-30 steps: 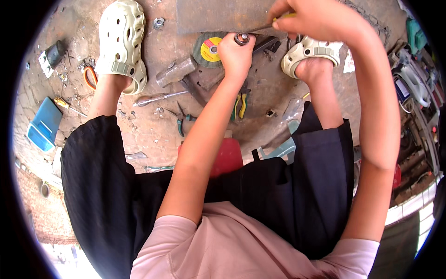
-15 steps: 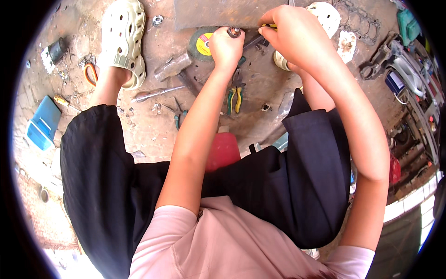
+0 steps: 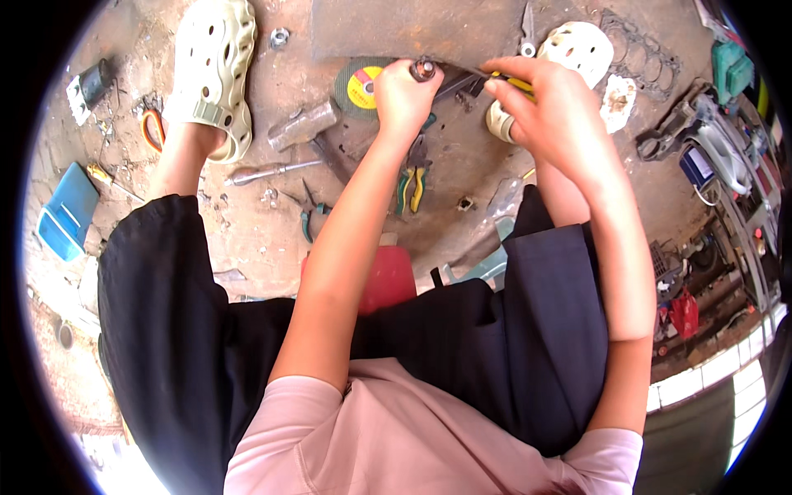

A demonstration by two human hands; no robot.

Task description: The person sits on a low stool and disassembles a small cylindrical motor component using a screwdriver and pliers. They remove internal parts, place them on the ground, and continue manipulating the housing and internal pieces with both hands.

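Observation:
My left hand [image 3: 404,101] is closed around a dark handle [image 3: 423,70] whose round, brownish end points up. The rest of that tool is hidden by the fist. To its right, my right hand [image 3: 554,111] pinches a thin yellow-and-black tool [image 3: 513,81] between thumb and fingers; its exact kind is unclear. Both hands are at the near edge of a flat grey metal sheet [image 3: 412,29]. A cutting disc [image 3: 351,87] with a yellow label lies left of my left hand. Below it lie pliers [image 3: 410,183] with green-and-yellow handles.
A hammer [image 3: 305,125], a screwdriver [image 3: 272,172] and small pliers [image 3: 307,210] lie on the floor. A red object [image 3: 388,276] shows between my legs. Scissors [image 3: 152,130] and a blue container [image 3: 70,210] are at left; metal parts [image 3: 718,132] crowd the right.
My right hand has shifted slightly right and toward me with the yellow-and-black tool, and its forearm has swung inward. My left hand keeps its grip with little movement.

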